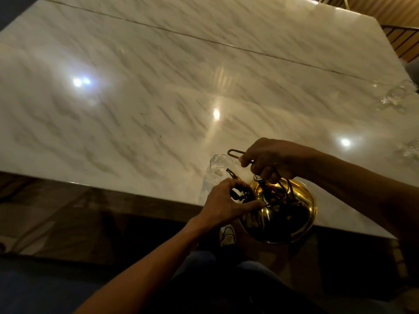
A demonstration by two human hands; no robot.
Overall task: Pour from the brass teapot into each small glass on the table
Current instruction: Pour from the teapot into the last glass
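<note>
Gripping the wire handle, the right hand (265, 159) holds the brass teapot (283, 214) at the marble table (136, 98) near edge. Its body-to-spout axis runs away and leftward, spout (231, 173) tip just beside 1 small glass (218, 163). The left hand (226, 200) lies curled against the pot's shoulder; whether it grasps cannot be told.

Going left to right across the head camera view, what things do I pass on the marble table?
Small glass just beyond the spout → brass teapot at the near edge → clear glasses, blurred, at the far right.
</note>
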